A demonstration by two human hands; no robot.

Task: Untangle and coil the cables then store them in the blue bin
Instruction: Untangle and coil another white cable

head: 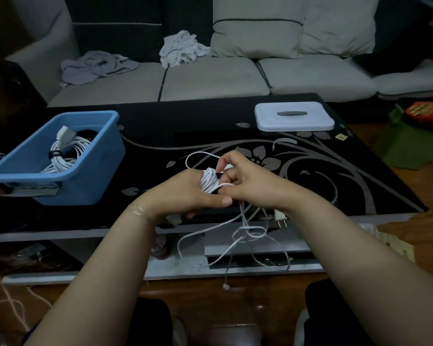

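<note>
Both hands (185, 191) (245, 181) round thin white cable (209, 182)

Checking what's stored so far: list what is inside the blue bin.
Inside the blue bin lies a coiled white cable with a dark tie around it and a white plug on top; something dark sits behind it. The near wall hides the bin's floor.
</note>
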